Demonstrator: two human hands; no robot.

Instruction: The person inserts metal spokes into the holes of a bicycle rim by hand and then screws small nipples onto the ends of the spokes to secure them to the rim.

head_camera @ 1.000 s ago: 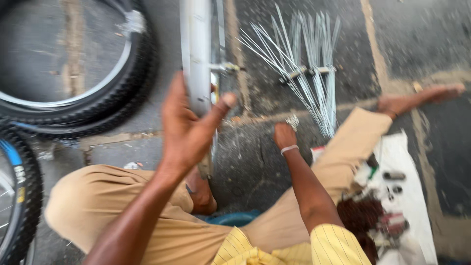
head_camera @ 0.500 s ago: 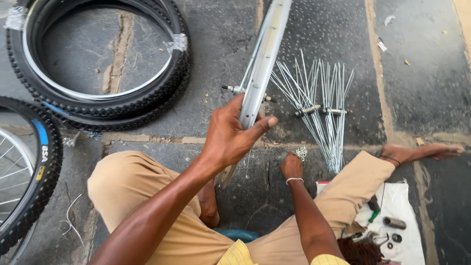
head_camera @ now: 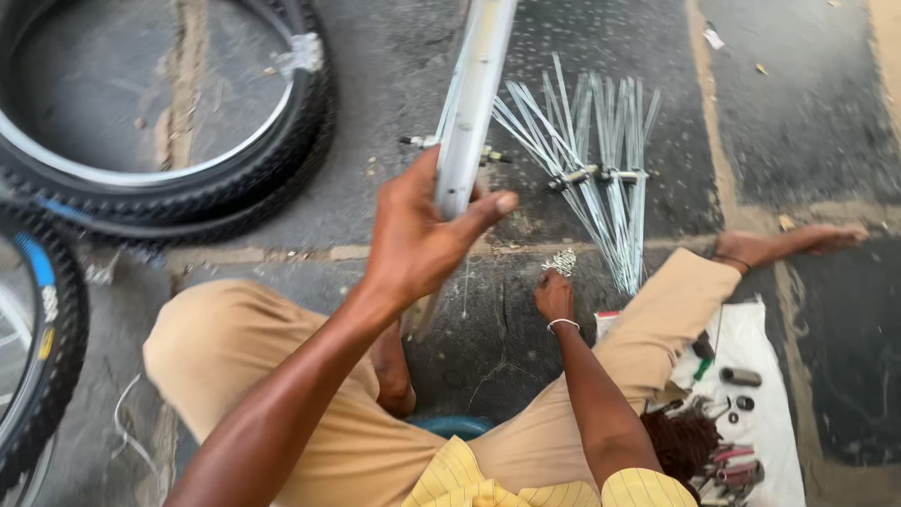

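- On the dark stone floor, a person sits cross-legged in tan trousers, seen from above.
- Left hand is clasped around a bare silver metal bicycle rim, thumb across its front face; the rim stands on edge between the knees and leans away from the person.
- Right hand is down at the floor with fingers bunched over a small heap of shiny metal spoke nipples; I cannot tell whether it has pinched any.
- Just beyond that heap lie two bundles of thin silver spokes, fanned out and tied at the middle, right of the rim.
- Two black rubber tyres stacked flat lie well to the left.
- Another black-tyred wheel with a blue stripe shows at the left edge.
- A white cloth beside the right knee carries small tools and parts.
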